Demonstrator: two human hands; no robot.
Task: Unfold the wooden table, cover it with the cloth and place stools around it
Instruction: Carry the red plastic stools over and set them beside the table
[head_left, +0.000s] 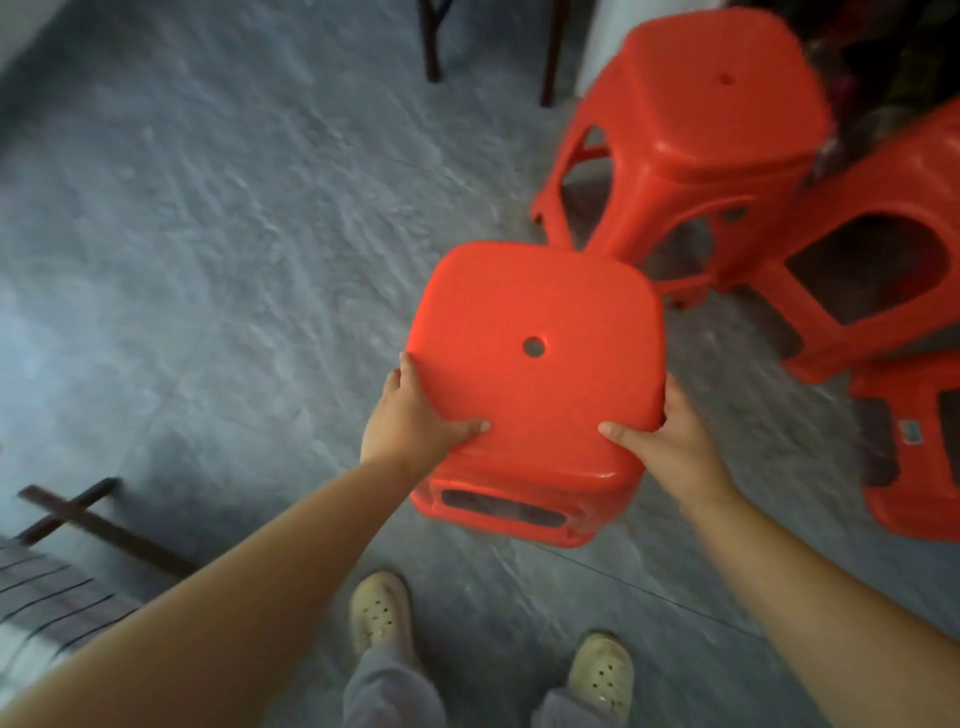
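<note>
I hold a red plastic stool (535, 332) upright above the grey floor, its square seat with a round centre hole facing me. My left hand (410, 415) grips the seat's near-left edge, thumb on top. My right hand (670, 441) grips the near-right edge the same way. Three more red stools stand at the right: an upright stool (711, 119) behind, a second stool (883, 249) beside it, and a third stool (914, 457) cut off by the frame edge. At the lower left, a striped cloth (47, 597) hangs over a table with dark crossed legs (78, 514).
Dark furniture legs (431, 41) stand at the top centre. Dark clutter (893, 57) fills the upper right corner behind the stools. My two feet in pale perforated shoes (382, 613) stand on the grey floor (208, 234) below the held stool.
</note>
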